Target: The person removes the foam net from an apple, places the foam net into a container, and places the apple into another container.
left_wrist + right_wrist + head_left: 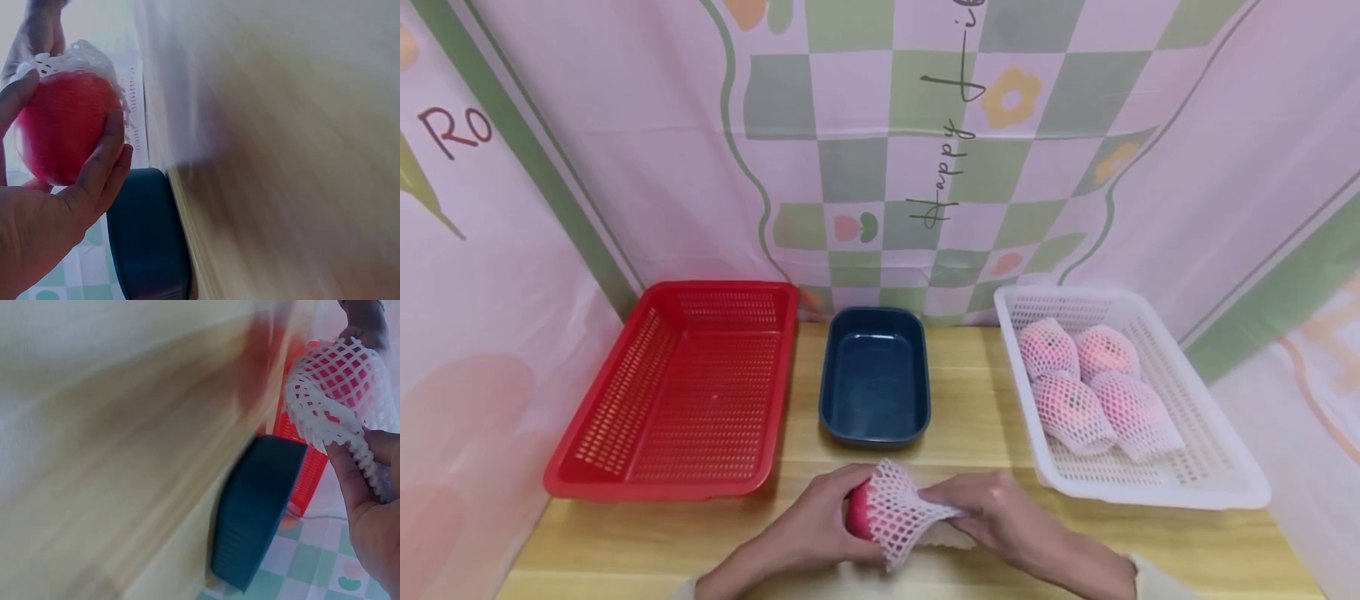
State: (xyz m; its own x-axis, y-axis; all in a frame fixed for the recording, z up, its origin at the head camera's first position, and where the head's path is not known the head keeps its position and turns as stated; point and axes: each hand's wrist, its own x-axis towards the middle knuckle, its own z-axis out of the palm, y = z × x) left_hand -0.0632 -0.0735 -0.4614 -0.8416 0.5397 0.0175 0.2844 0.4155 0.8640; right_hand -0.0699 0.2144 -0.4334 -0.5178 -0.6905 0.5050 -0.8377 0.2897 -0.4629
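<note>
Near the table's front edge, my left hand (pixel 823 518) holds a red apple (pixel 69 122), fingers and thumb curled round its bare side. A white foam net sleeve (pixel 895 512) still covers the apple's other side. My right hand (pixel 1007 521) pinches the gathered tail of the sleeve between thumb and fingers, as the right wrist view shows, with the netting (pixel 340 381) stretched out towards the fruit. Beyond both hands stands a dark blue rectangular tub (pixel 876 375) with nothing in it.
At the left is a red perforated basket (pixel 715 396), its floor bare. On the right, a white basket (pixel 1180 483) contains several fruits in foam nets (pixel 1071 408). A patterned cloth (pixel 850 167) hangs behind the wooden table (pixel 970 400).
</note>
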